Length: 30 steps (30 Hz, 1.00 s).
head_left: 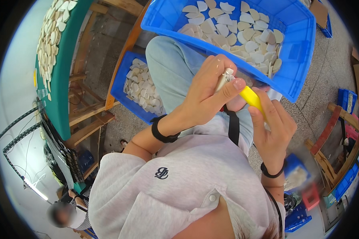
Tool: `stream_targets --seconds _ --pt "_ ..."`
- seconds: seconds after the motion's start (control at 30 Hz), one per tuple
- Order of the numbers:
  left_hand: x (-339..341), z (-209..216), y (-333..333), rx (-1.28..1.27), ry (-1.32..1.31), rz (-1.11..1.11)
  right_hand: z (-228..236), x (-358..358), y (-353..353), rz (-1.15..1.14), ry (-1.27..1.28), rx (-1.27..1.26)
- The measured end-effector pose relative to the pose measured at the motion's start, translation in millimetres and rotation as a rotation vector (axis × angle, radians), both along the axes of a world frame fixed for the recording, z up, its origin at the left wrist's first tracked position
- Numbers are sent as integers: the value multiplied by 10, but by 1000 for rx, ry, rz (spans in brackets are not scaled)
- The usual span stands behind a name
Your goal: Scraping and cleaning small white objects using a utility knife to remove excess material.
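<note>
In front of my lap my left hand (pixel 205 93) is closed on a small off-white piece (pixel 222 82), with the thumb laid across it. My right hand (pixel 274 123) grips a tool with a bright yellow handle (pixel 251 98), its other end meeting the left thumb. What kind of tool it is I cannot make out, since the fingers cover its working end. Small pale flakes cling to the left fingers. Just beyond both hands, a large blue crate (pixel 297 51) holds many flat, half-round off-white pieces (pixel 251 34).
Left of my knee, a smaller blue crate (pixel 117 85) contains similar pale pieces. Farther left, a green-topped table (pixel 62 91) on wooden legs bears a heap of them. Another person (pixel 77 215) is at the lower left. Wooden frames (pixel 327 155) and blue bins stand to the right.
</note>
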State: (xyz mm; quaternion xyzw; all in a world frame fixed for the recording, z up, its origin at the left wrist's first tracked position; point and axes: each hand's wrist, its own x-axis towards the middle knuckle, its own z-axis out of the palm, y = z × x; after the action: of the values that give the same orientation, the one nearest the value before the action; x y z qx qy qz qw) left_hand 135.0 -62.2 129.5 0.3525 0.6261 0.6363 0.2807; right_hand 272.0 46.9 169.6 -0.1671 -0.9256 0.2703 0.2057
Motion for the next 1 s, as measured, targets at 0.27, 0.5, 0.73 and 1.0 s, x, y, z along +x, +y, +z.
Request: stream_targets --seconds 0.27,0.5,0.73,1.0 --pt "-2 -7 -21 -14 69 41 -37 -11 -22 -13 45 79" --pt "26 16 81 85 -288 49 -159 -78 -27 -139 161 -64" --pt "-154 -11 58 137 -886 -277 -55 7 32 -331 -2 -303" --pt "-179 -37 56 167 -1039 -312 -67 -7 9 -230 74 -276"
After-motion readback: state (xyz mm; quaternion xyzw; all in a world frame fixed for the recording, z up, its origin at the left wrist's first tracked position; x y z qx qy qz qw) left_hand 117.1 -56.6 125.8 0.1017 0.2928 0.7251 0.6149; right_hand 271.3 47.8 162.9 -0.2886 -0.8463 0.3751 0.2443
